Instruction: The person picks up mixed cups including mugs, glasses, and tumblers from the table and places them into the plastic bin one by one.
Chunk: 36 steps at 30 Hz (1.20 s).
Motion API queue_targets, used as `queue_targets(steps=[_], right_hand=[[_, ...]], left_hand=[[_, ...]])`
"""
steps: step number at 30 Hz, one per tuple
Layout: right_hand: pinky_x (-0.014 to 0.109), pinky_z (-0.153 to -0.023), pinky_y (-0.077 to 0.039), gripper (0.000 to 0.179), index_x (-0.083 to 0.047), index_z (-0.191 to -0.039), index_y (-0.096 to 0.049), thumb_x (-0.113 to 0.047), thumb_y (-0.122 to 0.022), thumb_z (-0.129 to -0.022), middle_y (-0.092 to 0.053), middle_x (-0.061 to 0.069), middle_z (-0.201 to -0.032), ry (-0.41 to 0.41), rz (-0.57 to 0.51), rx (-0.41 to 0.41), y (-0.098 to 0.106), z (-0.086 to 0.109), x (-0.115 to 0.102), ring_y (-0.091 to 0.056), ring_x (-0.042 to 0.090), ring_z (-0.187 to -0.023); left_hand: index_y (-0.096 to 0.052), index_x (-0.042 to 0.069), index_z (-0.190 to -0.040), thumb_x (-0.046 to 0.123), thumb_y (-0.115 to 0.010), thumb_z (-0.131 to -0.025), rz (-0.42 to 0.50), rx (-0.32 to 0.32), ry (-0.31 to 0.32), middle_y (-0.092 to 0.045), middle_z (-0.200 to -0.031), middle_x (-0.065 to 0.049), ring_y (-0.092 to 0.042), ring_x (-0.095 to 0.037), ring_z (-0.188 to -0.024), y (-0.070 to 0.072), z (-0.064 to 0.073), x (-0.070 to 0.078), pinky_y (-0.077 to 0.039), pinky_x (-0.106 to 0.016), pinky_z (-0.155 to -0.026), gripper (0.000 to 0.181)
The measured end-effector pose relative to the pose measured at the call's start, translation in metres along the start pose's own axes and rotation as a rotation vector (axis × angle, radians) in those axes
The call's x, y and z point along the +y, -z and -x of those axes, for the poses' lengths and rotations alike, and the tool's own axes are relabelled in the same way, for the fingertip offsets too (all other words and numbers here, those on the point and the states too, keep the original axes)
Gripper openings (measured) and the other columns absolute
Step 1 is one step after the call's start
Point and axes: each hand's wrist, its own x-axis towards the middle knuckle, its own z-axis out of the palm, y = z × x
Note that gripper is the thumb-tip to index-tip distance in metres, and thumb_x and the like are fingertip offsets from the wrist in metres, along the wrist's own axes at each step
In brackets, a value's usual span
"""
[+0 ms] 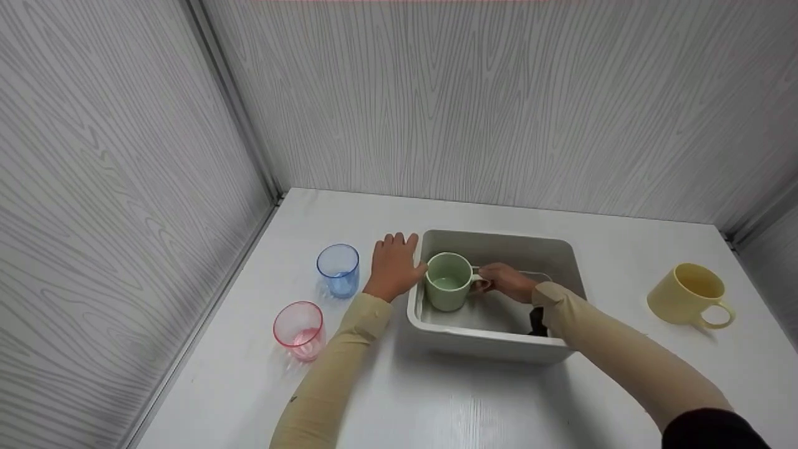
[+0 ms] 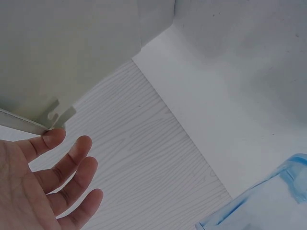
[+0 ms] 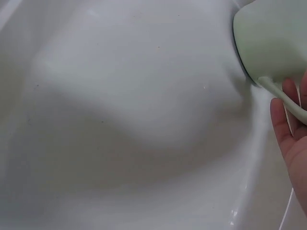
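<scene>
**Right hand grips green mug inside bin; left hand at bin rim**

Wood-grained walls rise behind the table's far edge and along its left edge. The white table carries all items noted below.

Pale grey bin: mid-table, slightly right of centre, nearer the far edge than the near side of the view. Two arms in tan sleeves reach in from the near side.

Hands are apart, one at the bin's left rim, the other within it. Left hand: outside the bin, fingers extended and spread loosely, thumb against the left rim; nothing grasped. Right hand: inside the bin, fingers wrapped on the mug handle.

Yellow mug: upright near the table's right edge, well apart from the bin, handle towards the near right.

Green mug: at the bin's left end, just beside the left wall, opening up, handle pointing right. Cannot tell whether its base rests on the bin floor.

Blue tumbler: upright, left of the left hand. Pink tumbler: upright, nearer the table's left edge and closer to the person.
</scene>
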Motion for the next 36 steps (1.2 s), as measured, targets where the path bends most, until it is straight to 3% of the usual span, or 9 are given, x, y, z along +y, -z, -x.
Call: queue_targets(steps=[8, 12, 16, 19, 23, 29, 36], right_hand=[[0.04, -0.088, -0.046, 0.031, 0.012, -0.1, -0.058, -0.011, -0.037, -0.098, -0.066, 0.004, -0.084, 0.009, 0.058, 0.034, -0.001, -0.001, -0.005, -0.062, 0.01, -0.082], [0.043, -0.088, -0.047, 0.025, 0.005, -0.093, -0.058, -0.014, -0.041, -0.097, -0.062, 0.005, -0.085, -0.009, 0.094, 0.06, 0.0, -0.002, -0.007, -0.06, 0.012, -0.081], [0.046, -0.087, -0.046, 0.022, -0.006, -0.079, -0.048, -0.017, -0.043, -0.097, -0.046, 0.001, -0.075, -0.036, 0.11, 0.093, 0.0, -0.003, -0.01, -0.05, 0.013, -0.076], [0.046, -0.085, -0.045, 0.022, -0.008, -0.078, -0.046, -0.018, -0.043, -0.098, -0.041, 0.002, -0.073, -0.057, 0.107, 0.108, 0.0, -0.003, -0.012, -0.047, 0.015, -0.074], [0.049, -0.09, -0.044, 0.022, -0.006, -0.089, -0.055, -0.021, -0.041, -0.098, -0.049, 0.003, -0.08, -0.088, 0.12, 0.107, 0.001, -0.003, -0.016, -0.054, 0.016, -0.08], [0.047, -0.093, -0.043, 0.04, 0.006, -0.119, -0.056, -0.025, -0.041, -0.098, -0.06, -0.003, -0.095, -0.13, 0.125, 0.089, 0.006, 0.0, -0.02, -0.057, 0.013, -0.09], [0.039, -0.088, -0.047, 0.04, 0.005, -0.122, -0.055, -0.021, -0.042, -0.096, -0.065, -0.001, -0.102, -0.151, 0.11, 0.129, 0.008, 0.004, -0.029, -0.06, 0.012, -0.092]], left_hand=[[-0.054, 0.007, -0.116, 0.037, -0.061, -0.082, -0.011, 0.017, 0.002, -0.059, -0.103, -0.017, -0.053, -0.033, -0.096, 0.001, -0.001, 0.001, -0.042, -0.046, -0.083, 0.046], [-0.054, 0.007, -0.116, 0.037, -0.061, -0.082, -0.017, 0.016, 0.005, -0.059, -0.102, -0.017, -0.054, -0.033, -0.096, 0.0, -0.001, 0.001, -0.042, -0.046, -0.083, 0.046], [-0.054, 0.008, -0.118, 0.037, -0.059, -0.083, -0.018, 0.003, 0.006, -0.059, -0.104, -0.017, -0.054, -0.033, -0.097, 0.0, -0.001, 0.0, -0.042, -0.046, -0.083, 0.046], [-0.054, 0.007, -0.118, 0.037, -0.059, -0.083, -0.014, 0.006, 0.004, -0.059, -0.104, -0.017, -0.054, -0.033, -0.096, 0.0, -0.001, 0.0, -0.042, -0.046, -0.082, 0.046], [-0.054, 0.007, -0.118, 0.038, -0.061, -0.082, -0.013, 0.019, -0.001, -0.059, -0.103, -0.018, -0.054, -0.034, -0.096, -0.001, 0.0, 0.0, -0.042, -0.046, -0.081, 0.047], [-0.054, 0.007, -0.119, 0.038, -0.061, -0.083, -0.01, 0.011, 0.003, -0.059, -0.104, -0.017, -0.054, -0.033, -0.096, 0.0, 0.001, 0.0, -0.042, -0.046, -0.083, 0.047], [-0.053, 0.008, -0.122, 0.038, -0.061, -0.084, -0.013, -0.007, 0.01, -0.059, -0.106, -0.017, -0.054, -0.033, -0.098, 0.002, 0.0, 0.001, -0.042, -0.046, -0.084, 0.049]])
